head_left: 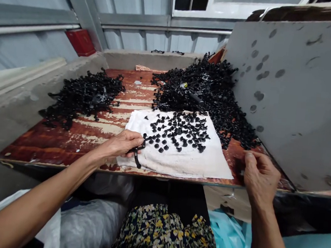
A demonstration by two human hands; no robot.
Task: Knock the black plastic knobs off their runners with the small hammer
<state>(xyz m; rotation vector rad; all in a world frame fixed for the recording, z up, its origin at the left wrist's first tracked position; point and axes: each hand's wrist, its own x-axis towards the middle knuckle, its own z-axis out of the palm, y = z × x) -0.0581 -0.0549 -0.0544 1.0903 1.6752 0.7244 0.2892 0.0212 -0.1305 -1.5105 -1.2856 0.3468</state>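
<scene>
My left hand [123,142] is closed on a black plastic piece with thin arms [137,159], held over the left edge of a white cloth [199,167]. One arm of the piece points down and another reaches toward the cloth. Many small black plastic pieces with round flat heads [179,130] lie scattered on the cloth. To the right of the cloth, my right hand [262,178] rests low over the table edge, thumb and fingers pressed together. Whatever it may hold is hidden.
A big heap of black plastic parts [197,86] covers the back right of the worn red table [101,128]. Another heap of black armed pieces [86,98] lies at left. A grey board [295,96] stands along the right side. Behind runs a low concrete ledge [124,60].
</scene>
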